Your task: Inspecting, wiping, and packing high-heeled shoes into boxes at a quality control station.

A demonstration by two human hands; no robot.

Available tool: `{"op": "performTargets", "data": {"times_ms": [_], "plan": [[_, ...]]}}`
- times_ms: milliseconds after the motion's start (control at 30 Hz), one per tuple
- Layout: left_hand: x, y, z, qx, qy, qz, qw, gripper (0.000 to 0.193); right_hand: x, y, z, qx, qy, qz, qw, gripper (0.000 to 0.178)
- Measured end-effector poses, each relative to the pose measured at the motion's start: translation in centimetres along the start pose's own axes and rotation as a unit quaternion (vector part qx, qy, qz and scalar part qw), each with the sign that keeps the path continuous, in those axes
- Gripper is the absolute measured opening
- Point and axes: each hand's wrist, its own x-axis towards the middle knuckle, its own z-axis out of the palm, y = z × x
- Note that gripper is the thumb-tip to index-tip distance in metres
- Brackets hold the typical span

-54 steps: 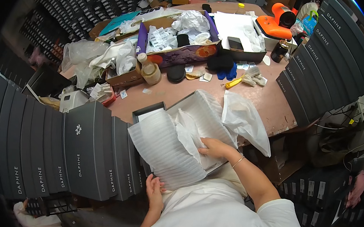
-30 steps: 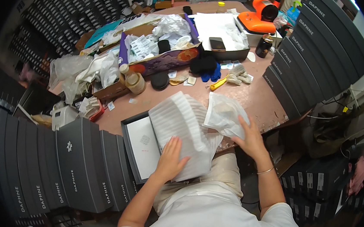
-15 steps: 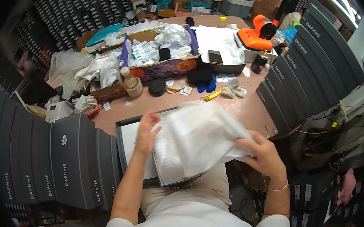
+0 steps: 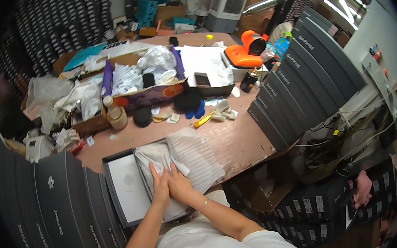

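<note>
A dark grey shoebox (image 4: 135, 155) sits in front of me at the table's near edge, and its lid (image 4: 127, 184) lies to the left with the white inside facing up. White tissue paper (image 4: 153, 154) fills the box; what lies under it is hidden. My left hand (image 4: 161, 187) rests on the paper with its fingers stretched out. Close against it, my right hand (image 4: 179, 186) presses down too, fingers extended. Neither hand grips anything that I can see. A translucent white ribbed foam sheet (image 4: 196, 154) spreads over the box's far right side.
Grey shoeboxes are stacked at left (image 4: 66, 207) and right (image 4: 301, 81). Across the table stand a purple carton (image 4: 151, 94) of packing bits, a phone (image 4: 202, 80), a dark can (image 4: 249, 80), a yellow-handled brush (image 4: 203, 119), a jar (image 4: 116, 117) and an orange device (image 4: 244, 55).
The white sheet that my right hand held up on the right is down at the box. Both hands have come together on the tissue paper, and the view has turned rightward.
</note>
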Motion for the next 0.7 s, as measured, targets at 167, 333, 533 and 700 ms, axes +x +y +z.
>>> {"op": "performTargets", "data": {"times_ms": [167, 333, 533, 700], "plan": [[2.0, -1.6, 1.4, 0.088, 0.069, -0.049, 0.993, 0.082, -2.9, -1.5, -8.1, 0.098, -0.082, -0.071, 0.989, 0.031], [3.1, -5.5, -0.1, 0.177, 0.058, -0.036, 0.982, 0.068, -6.1, 4.8, -14.0, 0.126, -0.463, 0.123, 0.868, 0.061], [-5.7, 3.3, -6.0, 0.401, 0.173, 0.233, 0.869, 0.032, -4.0, 4.9, -9.4, 0.253, -0.068, -0.021, 0.965, 0.051], [-5.7, -0.1, -9.9, 0.598, 0.07, -0.049, 0.797, 0.027, 0.1, -1.1, -9.6, -0.008, -0.441, -0.25, 0.862, 0.049]]}}
